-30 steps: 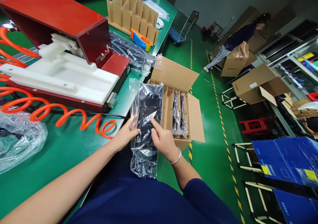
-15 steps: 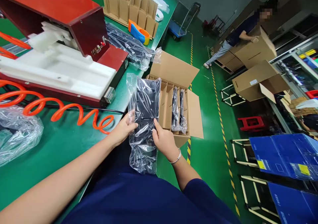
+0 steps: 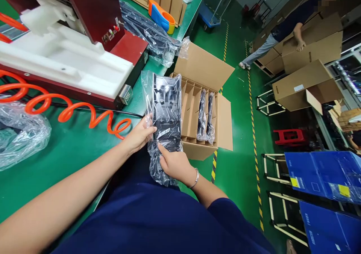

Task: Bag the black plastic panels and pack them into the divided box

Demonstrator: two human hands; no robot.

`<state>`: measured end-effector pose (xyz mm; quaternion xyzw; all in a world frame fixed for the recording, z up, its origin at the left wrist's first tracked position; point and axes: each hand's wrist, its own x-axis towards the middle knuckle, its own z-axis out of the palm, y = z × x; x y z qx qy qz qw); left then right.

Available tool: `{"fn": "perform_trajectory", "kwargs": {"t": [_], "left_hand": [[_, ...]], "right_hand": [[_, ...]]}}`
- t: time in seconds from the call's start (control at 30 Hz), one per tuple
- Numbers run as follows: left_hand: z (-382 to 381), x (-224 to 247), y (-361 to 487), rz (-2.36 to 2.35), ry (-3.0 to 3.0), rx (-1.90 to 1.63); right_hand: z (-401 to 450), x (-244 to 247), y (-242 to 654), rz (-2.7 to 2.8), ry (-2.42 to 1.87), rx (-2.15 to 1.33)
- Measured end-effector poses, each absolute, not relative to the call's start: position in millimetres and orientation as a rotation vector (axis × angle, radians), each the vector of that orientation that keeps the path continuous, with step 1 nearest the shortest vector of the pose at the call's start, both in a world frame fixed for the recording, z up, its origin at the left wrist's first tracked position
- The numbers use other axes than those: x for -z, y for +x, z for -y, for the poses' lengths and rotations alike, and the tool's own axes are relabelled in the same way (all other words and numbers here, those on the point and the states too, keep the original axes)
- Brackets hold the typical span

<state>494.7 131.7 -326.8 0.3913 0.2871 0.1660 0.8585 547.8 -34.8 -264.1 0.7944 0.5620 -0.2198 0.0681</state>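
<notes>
Gripping the left edge of a bagged black part (image 3: 168, 113) between thumb and fingers, the left hand (image 3: 143, 132) held it beside the green table (image 3: 70, 154) and the open cardboard box (image 3: 197, 152). The right hand (image 3: 175, 164), apart from the left, touched its lower half with the forefinger; whether it also gripped could not be told. Two wrapped parts (image 3: 202, 115) stood in the box's slots.

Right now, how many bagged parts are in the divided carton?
2: one bagged part by the right flap of the carton, another just left of the first. Others may be hidden deeper.
</notes>
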Motion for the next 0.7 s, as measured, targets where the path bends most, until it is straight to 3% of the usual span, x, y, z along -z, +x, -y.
{"fn": "perform_trajectory", "kwargs": {"t": [0.4,0.57,0.63,0.7], "left_hand": [[-132,325,495,-0.567,0.808,-0.349],[-132,323,496,-0.581,0.789,-0.363],[-132,320,496,-0.563,0.786,-0.364],[-131,318,494,-0.55,0.788,-0.351]], "right_hand": [[63,256,573,-1.464,2.676,0.635],[73,260,604,-1.584,3.375,0.582],[70,273,614,-1.517,3.519,0.87],[65,294,616,-1.545,3.427,1.453]]}}
